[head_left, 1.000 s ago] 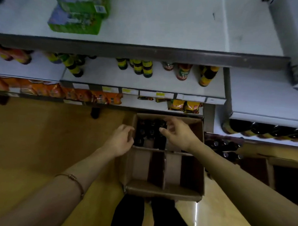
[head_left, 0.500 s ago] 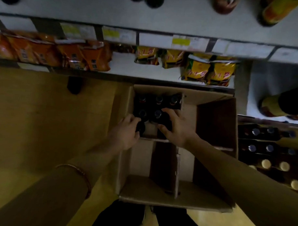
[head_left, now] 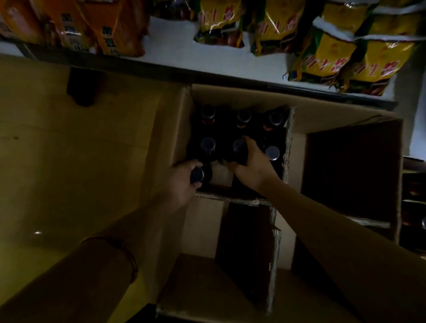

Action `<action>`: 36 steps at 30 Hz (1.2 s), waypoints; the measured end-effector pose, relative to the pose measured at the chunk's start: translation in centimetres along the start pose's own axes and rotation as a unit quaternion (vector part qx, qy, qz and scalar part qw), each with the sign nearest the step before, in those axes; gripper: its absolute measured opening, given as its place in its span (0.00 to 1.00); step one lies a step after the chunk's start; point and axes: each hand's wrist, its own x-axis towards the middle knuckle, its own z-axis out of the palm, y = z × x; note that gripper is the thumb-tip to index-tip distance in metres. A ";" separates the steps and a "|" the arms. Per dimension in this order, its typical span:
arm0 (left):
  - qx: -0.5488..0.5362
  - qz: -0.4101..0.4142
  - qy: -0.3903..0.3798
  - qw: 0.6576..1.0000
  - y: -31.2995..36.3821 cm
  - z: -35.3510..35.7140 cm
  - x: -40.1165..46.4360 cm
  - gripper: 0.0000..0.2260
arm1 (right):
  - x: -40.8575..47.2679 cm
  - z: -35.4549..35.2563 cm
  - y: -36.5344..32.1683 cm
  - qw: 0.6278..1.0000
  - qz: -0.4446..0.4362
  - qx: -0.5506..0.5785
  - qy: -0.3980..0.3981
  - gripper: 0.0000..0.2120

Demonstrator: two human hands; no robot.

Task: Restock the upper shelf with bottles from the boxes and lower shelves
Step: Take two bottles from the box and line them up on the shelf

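Note:
An open cardboard box [head_left: 341, 112] stands on the floor below me, split by card dividers. Its far-left compartment holds several dark capped bottles [head_left: 243, 117]. My left hand [head_left: 182, 182] grips the neck of the nearest-left bottle [head_left: 199, 174], whose dark cap shows between my fingers. My right hand [head_left: 253, 166] curls round the neck of a middle bottle [head_left: 239, 147] beside it. The upper shelf is out of view.
A low white shelf [head_left: 172, 58] just beyond the box carries orange packets [head_left: 67, 21] at left and yellow packets [head_left: 344, 50] at right. More dark bottles [head_left: 422, 217] sit at the right edge. Yellowish floor [head_left: 62, 168] lies to the left. Near compartments look empty.
The view dropped closer to the box. Both hands went down into the bottle compartment and closed round bottle necks.

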 end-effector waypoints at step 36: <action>-0.127 0.040 -0.044 0.990 -1.6 2.7 4.6 0.12 | 5.1 5.3 4.5 0.985 -0.088 -0.037 0.146 0.20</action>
